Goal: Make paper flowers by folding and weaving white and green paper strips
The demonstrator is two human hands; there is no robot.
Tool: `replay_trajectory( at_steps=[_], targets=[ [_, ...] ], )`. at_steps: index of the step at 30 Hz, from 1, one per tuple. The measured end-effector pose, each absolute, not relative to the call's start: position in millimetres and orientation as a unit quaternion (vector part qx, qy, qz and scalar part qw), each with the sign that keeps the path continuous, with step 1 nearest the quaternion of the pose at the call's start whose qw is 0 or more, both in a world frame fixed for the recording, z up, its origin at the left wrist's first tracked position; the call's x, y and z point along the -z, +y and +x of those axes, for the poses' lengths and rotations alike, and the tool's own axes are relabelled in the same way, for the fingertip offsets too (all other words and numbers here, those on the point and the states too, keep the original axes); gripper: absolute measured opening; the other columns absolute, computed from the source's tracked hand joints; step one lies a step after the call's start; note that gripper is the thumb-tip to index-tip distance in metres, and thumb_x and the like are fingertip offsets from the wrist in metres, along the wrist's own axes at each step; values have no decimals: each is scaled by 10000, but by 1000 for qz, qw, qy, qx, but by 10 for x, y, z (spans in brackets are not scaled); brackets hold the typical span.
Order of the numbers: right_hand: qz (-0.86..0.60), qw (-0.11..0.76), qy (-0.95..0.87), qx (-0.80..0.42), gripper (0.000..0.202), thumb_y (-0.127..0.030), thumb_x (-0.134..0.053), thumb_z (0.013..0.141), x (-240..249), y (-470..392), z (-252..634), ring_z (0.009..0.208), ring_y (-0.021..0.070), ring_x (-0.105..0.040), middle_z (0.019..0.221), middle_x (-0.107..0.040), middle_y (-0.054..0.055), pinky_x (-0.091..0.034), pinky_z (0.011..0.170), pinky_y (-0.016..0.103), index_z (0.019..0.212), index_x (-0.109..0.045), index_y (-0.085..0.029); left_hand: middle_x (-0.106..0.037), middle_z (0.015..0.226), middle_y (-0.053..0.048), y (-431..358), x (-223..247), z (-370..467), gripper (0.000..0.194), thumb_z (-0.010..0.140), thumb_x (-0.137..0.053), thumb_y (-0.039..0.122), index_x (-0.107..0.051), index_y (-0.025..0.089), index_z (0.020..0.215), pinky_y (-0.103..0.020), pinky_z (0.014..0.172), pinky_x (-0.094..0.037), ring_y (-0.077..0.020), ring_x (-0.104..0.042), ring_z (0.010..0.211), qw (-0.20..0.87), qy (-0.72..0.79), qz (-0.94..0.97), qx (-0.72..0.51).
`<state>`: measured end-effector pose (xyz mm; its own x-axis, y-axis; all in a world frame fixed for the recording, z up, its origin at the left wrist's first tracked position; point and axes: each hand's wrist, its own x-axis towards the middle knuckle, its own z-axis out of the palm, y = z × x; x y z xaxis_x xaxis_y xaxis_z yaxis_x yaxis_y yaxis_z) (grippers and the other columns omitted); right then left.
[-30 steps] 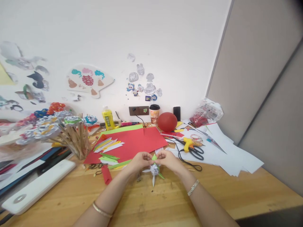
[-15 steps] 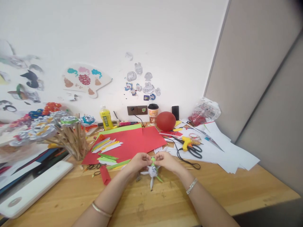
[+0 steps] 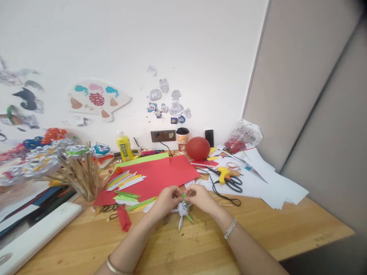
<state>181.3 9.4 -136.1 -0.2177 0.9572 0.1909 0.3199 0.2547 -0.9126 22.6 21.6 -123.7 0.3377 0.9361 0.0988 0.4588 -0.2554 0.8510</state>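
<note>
Low in the middle of the head view, a small folded paper piece (image 3: pixel 182 209), white with green parts, is held above or on the wooden table (image 3: pixel 206 244). My left hand (image 3: pixel 171 196) pinches its green top from the left. From the right, the fingertips of my right hand (image 3: pixel 197 195) close on the same green part, almost touching the left ones. White and green points of the paper stick out below the fingers. The fingers hide part of the green top.
Red paper (image 3: pixel 160 172) with folded strips (image 3: pixel 126 180) lies behind my left hand. A yellow glue gun (image 3: pixel 223 174), black-handled scissors (image 3: pixel 234 185) and white sheets (image 3: pixel 275 187) are at right. Farther back stand a red balloon (image 3: pixel 198 148), a cup (image 3: pixel 182 141) and a bottle (image 3: pixel 124 146).
The view has shifted slightly to the right. Both hands keep hold of the paper piece, whose green top is now more covered by the fingers.
</note>
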Motion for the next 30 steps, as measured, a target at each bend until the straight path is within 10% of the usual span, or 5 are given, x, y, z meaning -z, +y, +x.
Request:
replay_trajectory(
  at_steps=[12, 20, 30],
  targets=[
    [-461, 429, -652, -423, 131, -93, -627, 588, 1319, 65, 1770, 557, 95, -486, 596, -526, -46, -381, 521, 197, 688, -578, -162, -554, 530, 30, 170, 1107, 228, 63, 535, -567, 172, -539, 153, 588, -210, 482, -370, -108, -499, 507, 360, 479, 728, -335],
    [-442, 460, -707, -306, 107, -83, -592, 635, 1214, 9, 1760, 691, 136, -555, 696, -607, -7, -421, 660, 242, 686, -611, -175, -578, 612, 1, 147, 976, 186, 309, 650, -535, 428, -582, 137, 741, -242, 528, -423, -121, -538, 539, 575, 455, 600, -320],
    [-415, 431, -716, -359, 179, -55, -569, 646, 1212, -6, 1781, 702, 124, -562, 745, -610, -9, -429, 655, 227, 777, -601, -173, -496, 518, 44, 226, 1101, 231, 348, 540, -622, 474, -515, 147, 597, -228, 498, -370, -89, -450, 473, 496, 465, 642, -353]
  ],
)
